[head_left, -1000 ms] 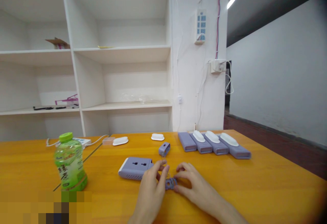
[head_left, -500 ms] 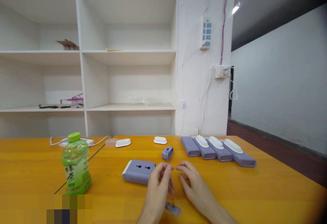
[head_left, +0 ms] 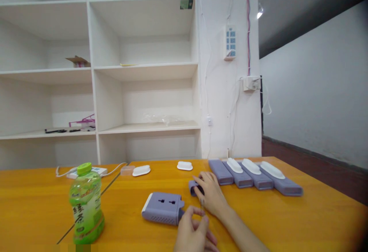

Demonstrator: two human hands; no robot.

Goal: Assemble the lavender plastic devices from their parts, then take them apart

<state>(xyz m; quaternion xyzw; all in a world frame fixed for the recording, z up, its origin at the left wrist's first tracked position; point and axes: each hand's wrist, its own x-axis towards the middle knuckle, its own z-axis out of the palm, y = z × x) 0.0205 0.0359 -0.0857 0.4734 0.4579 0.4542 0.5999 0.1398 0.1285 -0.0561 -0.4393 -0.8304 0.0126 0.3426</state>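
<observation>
Right hand reaches to 12 o'clock on the orange wooden table, its grip curled over the small lilac plastic cap, while left hand at 6 o'clock pinches a thin wire, lilac rectangular socket block just at 9 o'clock.
</observation>
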